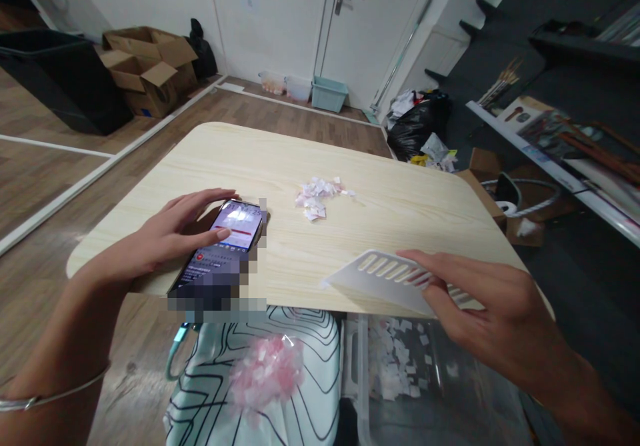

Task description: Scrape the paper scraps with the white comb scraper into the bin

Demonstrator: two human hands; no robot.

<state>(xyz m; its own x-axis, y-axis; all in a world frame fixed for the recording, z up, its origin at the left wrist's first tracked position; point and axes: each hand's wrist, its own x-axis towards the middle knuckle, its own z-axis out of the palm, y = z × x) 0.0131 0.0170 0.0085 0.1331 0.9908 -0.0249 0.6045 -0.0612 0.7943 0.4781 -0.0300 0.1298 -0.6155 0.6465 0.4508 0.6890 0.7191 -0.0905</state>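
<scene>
My left hand (173, 233) lies on a smartphone (220, 249) at the near left edge of the light wooden table (390, 199), fingers spread, thumb touching the lit screen. My right hand (480, 306) grips a white slotted plastic scraper (380, 276) that rests at the table's near edge, fingers on top of it. A small heap of white and pink paper scraps (317, 196) sits near the table's middle, apart from both hands.
Below the table edge a clear plastic bin (400, 373) holds paper scraps, and pink scraps (270, 369) lie on my patterned lap. Cardboard boxes (147, 66), a black bin (60, 76) and black trash bags (417, 126) stand on the floor; a shelf (560, 139) lines the right.
</scene>
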